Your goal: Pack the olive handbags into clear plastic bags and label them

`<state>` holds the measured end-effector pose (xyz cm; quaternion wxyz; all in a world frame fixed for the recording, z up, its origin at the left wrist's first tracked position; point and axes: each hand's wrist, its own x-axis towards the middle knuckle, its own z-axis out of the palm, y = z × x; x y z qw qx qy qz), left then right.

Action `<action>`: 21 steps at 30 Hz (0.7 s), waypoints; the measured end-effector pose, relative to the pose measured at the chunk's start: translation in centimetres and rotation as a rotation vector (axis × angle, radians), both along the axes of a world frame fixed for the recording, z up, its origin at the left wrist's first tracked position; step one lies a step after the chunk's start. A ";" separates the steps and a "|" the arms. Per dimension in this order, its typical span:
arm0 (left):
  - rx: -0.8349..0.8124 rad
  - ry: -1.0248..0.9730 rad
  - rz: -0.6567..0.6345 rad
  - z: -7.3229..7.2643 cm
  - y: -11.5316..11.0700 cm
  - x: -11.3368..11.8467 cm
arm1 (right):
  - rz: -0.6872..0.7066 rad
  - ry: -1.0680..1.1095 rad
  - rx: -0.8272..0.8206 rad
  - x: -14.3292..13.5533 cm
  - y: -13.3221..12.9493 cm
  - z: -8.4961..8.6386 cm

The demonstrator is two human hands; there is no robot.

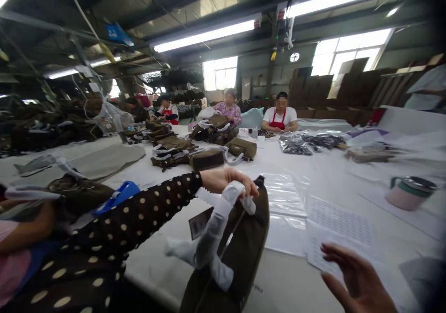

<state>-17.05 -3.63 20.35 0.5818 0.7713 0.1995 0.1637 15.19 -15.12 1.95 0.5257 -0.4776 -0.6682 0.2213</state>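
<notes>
A dark olive handbag (249,243) stands on the white table right in front of me, its zipped top facing up. White protective wrapping covers its handles (213,227), and a tag (200,224) hangs at the side. My left hand (228,180), in a dotted sleeve, reaches over the far end of the bag with its fingers closed around a wrapped handle. At the lower right, my right hand (358,278) hovers above the table, apart from the bag. Its fingers are spread and it holds nothing. Near it lie printed sheets (339,222).
Clear plastic bags (284,194) lie beyond the handbag. A pink lidded mug (410,193) stands at the right. Several olive bags (207,159) are piled farther back. Co-workers sit along the far side; another person's arm (31,227) is at my left, near a blue object (120,196).
</notes>
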 end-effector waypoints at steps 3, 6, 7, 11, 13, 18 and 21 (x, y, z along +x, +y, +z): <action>0.056 0.026 -0.284 -0.5 -2.8 4.0 | 0.211 0.048 0.056 0.0 1.8 3.0; 0.212 0.045 -0.427 -3.0 -5.3 6.6 | 0.274 -0.136 -0.096 1.3 1.8 3.5; 0.266 0.063 -0.403 -4.3 -6.0 7.0 | 0.274 -0.185 -0.173 2.2 1.2 3.1; 0.446 0.222 -0.109 -10.1 -7.7 6.7 | 0.245 -0.067 -0.487 6.8 -2.9 0.5; 0.489 0.297 0.074 -12.2 -8.1 6.4 | 0.304 0.066 -0.661 8.5 -4.9 0.2; 0.455 0.303 0.382 -14.5 -8.9 7.4 | 0.440 0.080 -0.883 8.1 -6.3 1.5; 0.399 0.352 0.426 -15.0 -9.5 7.9 | 0.424 -0.026 -0.896 6.4 -5.6 1.5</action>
